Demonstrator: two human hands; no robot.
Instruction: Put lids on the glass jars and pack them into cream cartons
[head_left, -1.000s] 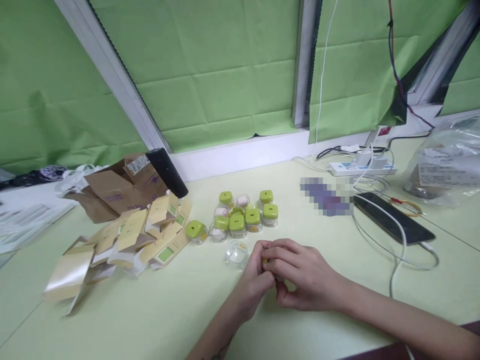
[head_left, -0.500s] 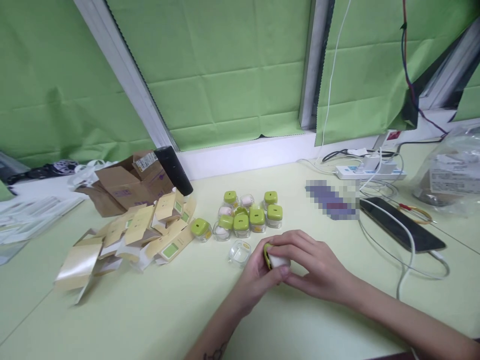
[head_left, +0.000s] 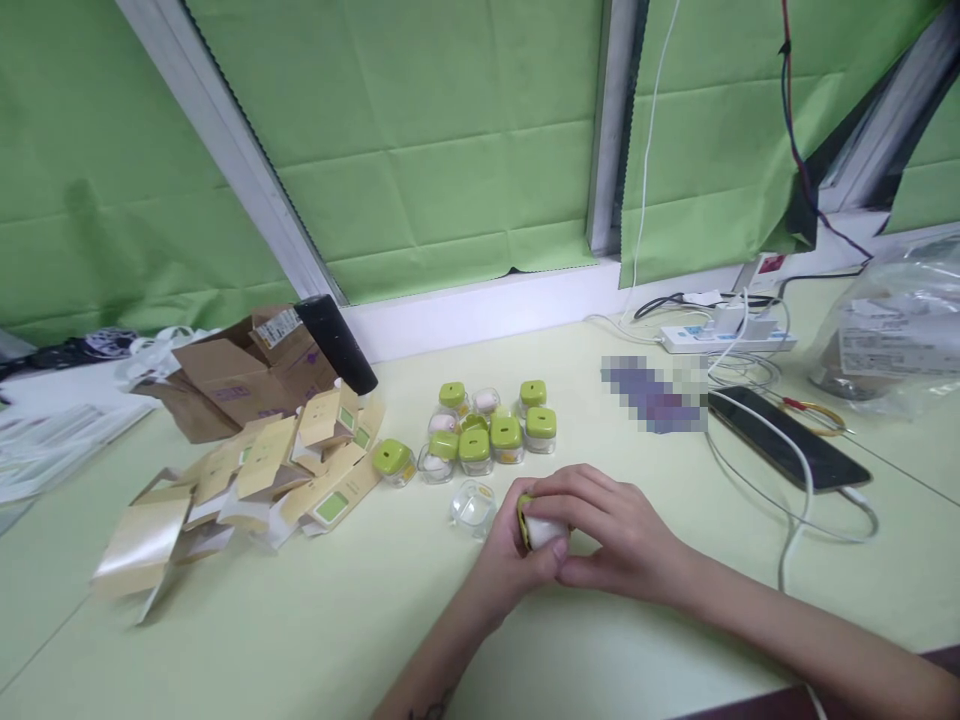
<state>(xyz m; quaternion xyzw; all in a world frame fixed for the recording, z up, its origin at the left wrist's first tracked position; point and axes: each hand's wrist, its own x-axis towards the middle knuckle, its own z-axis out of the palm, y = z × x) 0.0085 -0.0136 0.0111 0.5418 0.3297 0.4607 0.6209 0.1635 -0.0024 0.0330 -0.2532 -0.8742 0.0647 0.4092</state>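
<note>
Just in front of the jars, my left hand (head_left: 514,560) is closed around a green square lid (head_left: 523,512). A smooth white rounded piece (head_left: 546,533) sits against the lid's inner side. My right hand (head_left: 619,535) wraps over the white piece from the right, its fingers also covering the top of the lid. Whether the two pieces are joined is hidden by the fingers. Beside my left hand stands a lidless clear plastic cup (head_left: 472,508). Behind it are several small clear jars with green lids (head_left: 475,447); pinkish-white rounded pieces (head_left: 442,424) show among them.
Opened cream cartons (head_left: 266,470) lie piled at left, before a brown cardboard box (head_left: 251,375) and a leaning black cylinder (head_left: 337,343). At right are a black phone (head_left: 791,440) on a white cable, a power strip (head_left: 727,336) and a clear plastic bag (head_left: 900,330).
The view has shifted slightly, so the whole scene sits a little further left. Both hands keep their hold on the lid and white piece, with only a slight change in its angle.
</note>
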